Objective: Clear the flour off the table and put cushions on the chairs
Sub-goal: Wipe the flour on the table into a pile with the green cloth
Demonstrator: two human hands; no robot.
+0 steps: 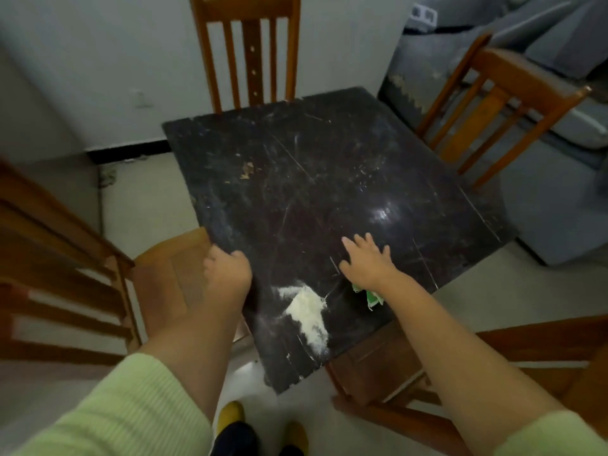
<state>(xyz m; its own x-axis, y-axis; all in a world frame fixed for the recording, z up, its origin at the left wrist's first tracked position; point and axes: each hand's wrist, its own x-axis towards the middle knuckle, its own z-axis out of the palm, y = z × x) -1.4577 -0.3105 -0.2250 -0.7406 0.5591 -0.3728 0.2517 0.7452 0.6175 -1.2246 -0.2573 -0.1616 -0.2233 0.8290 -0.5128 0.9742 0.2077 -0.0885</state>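
Dark scratched worktop set cornerwise, with a heap of white flour near the closest corner and wooden chairs on all four sides. Left hand at the near-left edge, fingers curled over the rim. Right hand flat and spread on the surface just right of the flour, a green and white cloth peeking out beneath the wrist.

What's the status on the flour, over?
Left hand gripping table edge. Right hand flat on green cloth. Flour still piled beside it.
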